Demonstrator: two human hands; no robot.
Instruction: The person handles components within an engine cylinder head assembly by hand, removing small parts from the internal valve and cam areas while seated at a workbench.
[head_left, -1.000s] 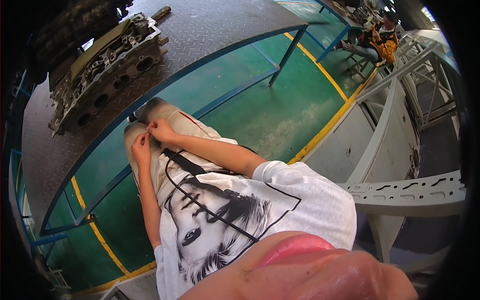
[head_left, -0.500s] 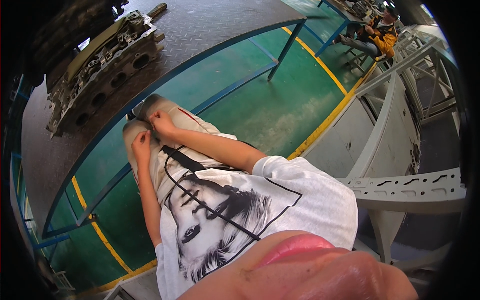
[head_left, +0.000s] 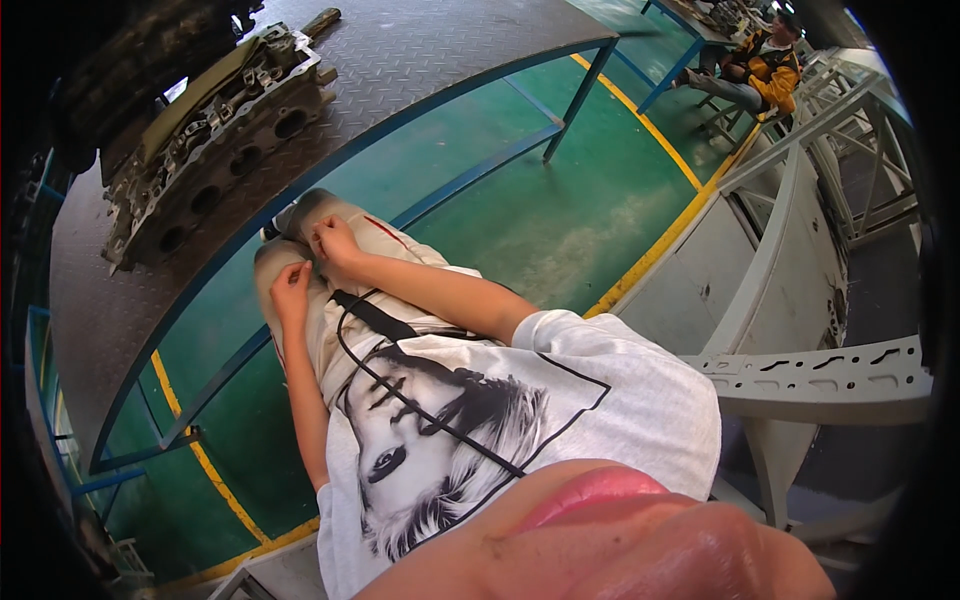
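My left hand (head_left: 291,287) rests on my left thigh, its fingers loosely curled in toward the thumb. Farther up the lap lies my right hand (head_left: 337,243), also with bent fingers drawn together, near the gap between my knees. The two hands are close but apart, and nothing shows in either one. Both lie on my light beige trousers (head_left: 380,232), just short of the edge of a metal-topped workbench (head_left: 430,45). A greasy metal engine cylinder head (head_left: 215,160) lies on that bench, with no hand touching it.
Blue legs and rails (head_left: 480,175) carry the bench over a green floor (head_left: 600,210) with yellow lines. Behind me on the right stands a grey metal frame (head_left: 810,380). A person in a black and yellow jacket (head_left: 775,72) sits at another bench, far right.
The whole view has shifted slightly, so things appear a little farther right and lower. Both hands stay on my lap, fingers still curled. The seated person's hand has dropped a little.
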